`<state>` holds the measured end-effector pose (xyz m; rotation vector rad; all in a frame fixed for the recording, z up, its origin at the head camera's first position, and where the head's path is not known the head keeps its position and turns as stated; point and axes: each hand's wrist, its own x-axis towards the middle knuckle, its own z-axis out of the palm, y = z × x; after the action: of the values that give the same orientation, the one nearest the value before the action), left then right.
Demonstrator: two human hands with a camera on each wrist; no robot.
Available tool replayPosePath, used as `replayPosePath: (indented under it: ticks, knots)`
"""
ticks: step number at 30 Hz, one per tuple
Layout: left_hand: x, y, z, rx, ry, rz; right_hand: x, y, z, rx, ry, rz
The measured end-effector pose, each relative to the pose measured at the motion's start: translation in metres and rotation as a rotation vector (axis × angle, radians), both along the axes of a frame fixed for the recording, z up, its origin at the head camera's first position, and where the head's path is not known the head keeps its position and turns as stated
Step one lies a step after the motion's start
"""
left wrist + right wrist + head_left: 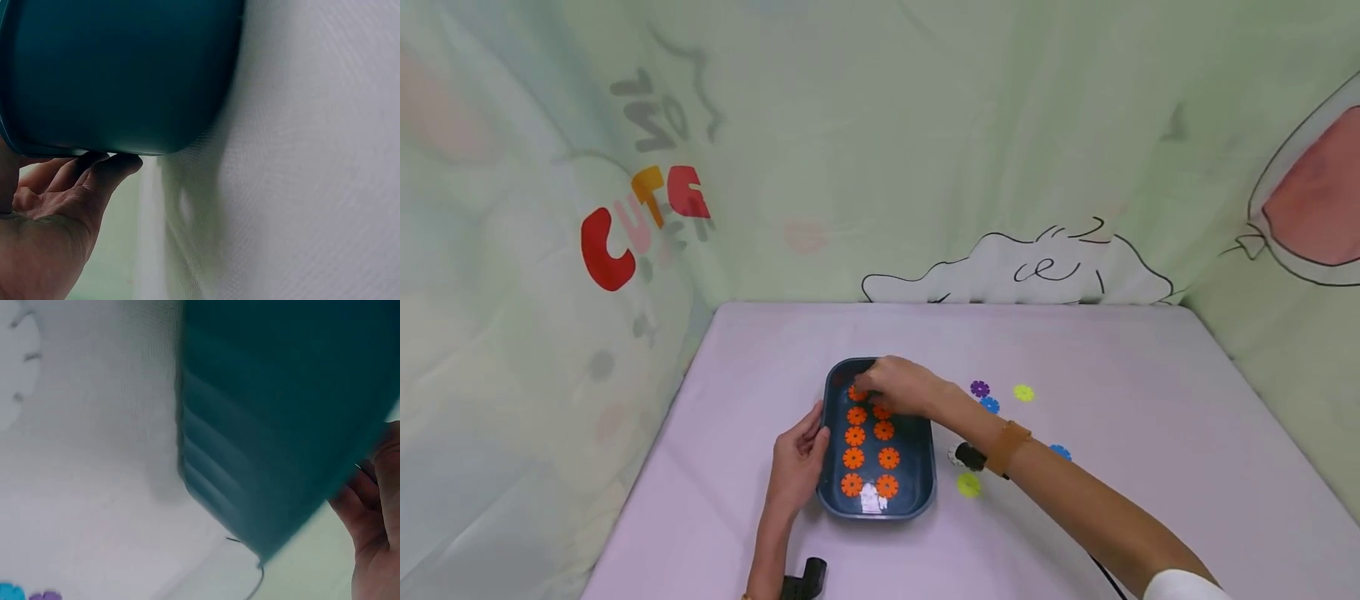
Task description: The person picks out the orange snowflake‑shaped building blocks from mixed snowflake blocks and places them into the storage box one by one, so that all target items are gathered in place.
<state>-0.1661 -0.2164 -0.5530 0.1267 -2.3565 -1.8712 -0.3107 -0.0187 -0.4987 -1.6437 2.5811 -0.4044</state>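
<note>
A dark blue rectangular tray (912, 504) holds two rows of orange notched plastic discs (854, 436). My left hand (800, 462) grips the tray's left side, its thumb near the rim. In the left wrist view, the fingertips (128, 164) of that hand touch the outer wall. My right hand (904, 386) reaches over the right rim into the far end of the tray. Its curled fingers pinch an orange disc (855, 395) at the top of the left row. Below the palm, another disc is partly covered. The right wrist view shows mostly the tray's outer wall (275, 425).
Right of the tray lie loose discs: purple (980, 388), blue (990, 405), yellow (1023, 392), yellow-green (968, 485) and a white one (954, 454) beside the wrist camera. Another blue disc (1061, 451) lies partly behind the right forearm. Printed curtains (820, 150) enclose the pale table (715, 433).
</note>
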Motion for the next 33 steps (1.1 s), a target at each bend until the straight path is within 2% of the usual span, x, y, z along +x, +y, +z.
replayPosePath:
  ticks: [3, 10, 18, 25, 33]
  knots:
    - [0.000, 0.001, 0.001, -0.004, -0.003, 0.004, 0.006, 0.011, 0.011, -0.002, -0.014, -0.016]
    - [-0.001, 0.003, 0.002, -0.012, -0.017, 0.011, 0.025, 0.046, 0.036, -0.017, 0.066, -0.062]
    - [0.001, 0.001, 0.002, -0.038, -0.024, 0.031, 0.044, 0.092, 0.051, -0.029, 0.152, -0.163]
    - [0.004, 0.002, 0.005, -0.027, -0.029, 0.021, 0.060, 0.135, 0.046, -0.076, 0.179, -0.245]
    - [0.008, 0.003, 0.006, -0.020, -0.041, 0.007, 0.081, 0.175, 0.032, -0.101, 0.130, -0.336]
